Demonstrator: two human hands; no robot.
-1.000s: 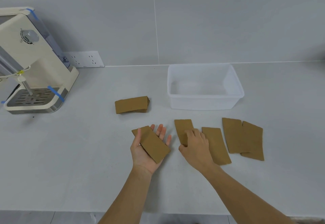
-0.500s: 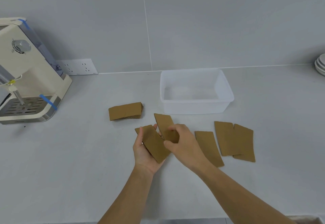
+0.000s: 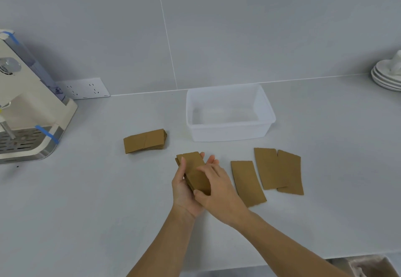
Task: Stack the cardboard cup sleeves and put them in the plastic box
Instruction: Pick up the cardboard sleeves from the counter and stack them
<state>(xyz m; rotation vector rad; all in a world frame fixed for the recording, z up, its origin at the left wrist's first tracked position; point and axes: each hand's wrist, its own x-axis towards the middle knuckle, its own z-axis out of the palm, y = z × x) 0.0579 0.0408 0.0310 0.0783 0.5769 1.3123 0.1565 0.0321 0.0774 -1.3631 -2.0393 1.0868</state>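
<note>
My left hand [image 3: 181, 192] cradles two flat brown cardboard sleeves [image 3: 195, 169], one laid on the other. My right hand [image 3: 219, 192] presses on the top sleeve, thumb under its near end. A neat stack of sleeves [image 3: 144, 140] lies on the counter to the left. Three loose sleeves lie to the right: one alone [image 3: 247, 182] and two overlapping [image 3: 270, 168] [image 3: 291, 172]. The clear plastic box [image 3: 230, 133] stands behind them with nothing inside.
A cream coffee machine [image 3: 26, 111] stands at the far left, a wall socket [image 3: 83, 88] beside it. White saucers [image 3: 388, 77] are piled at the far right. The counter's front edge runs close below my arms.
My right hand picked a sleeve up from the counter and laid it onto the sleeve in my left hand. Both hands now hold the pair together.
</note>
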